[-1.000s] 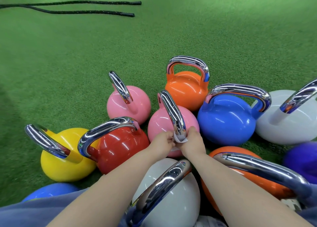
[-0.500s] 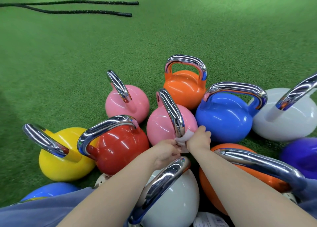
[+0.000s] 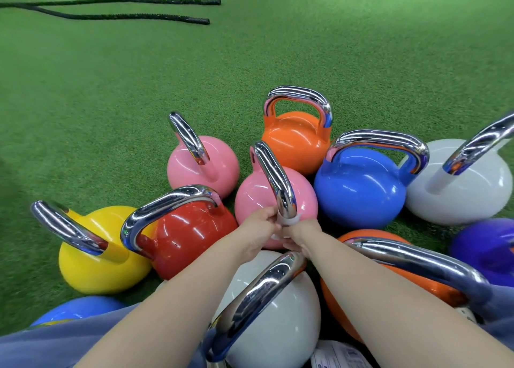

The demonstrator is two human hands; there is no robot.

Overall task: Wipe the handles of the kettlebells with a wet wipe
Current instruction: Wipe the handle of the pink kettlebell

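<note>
**Wipe pinched at the pink kettlebell's handle**

Wipe [image 3: 289, 221] sits bunched at the near end of the chrome handle [image 3: 274, 181] of the middle pink kettlebell [image 3: 275, 200], in the centre of the cluster on green turf [image 3: 139, 89]. The left hand [image 3: 261, 223] and right hand [image 3: 303, 232] meet there, both closed on the wipe against the handle. Around it stand a second pink kettlebell [image 3: 205, 164], an orange one [image 3: 294, 139], a blue one [image 3: 361, 192], a red one [image 3: 192, 234] and a yellow one [image 3: 100, 259]. A white kettlebell [image 3: 278, 320] lies nearest, under the forearms. Two black ropes [image 3: 125, 9] lie far off on the turf.
</note>
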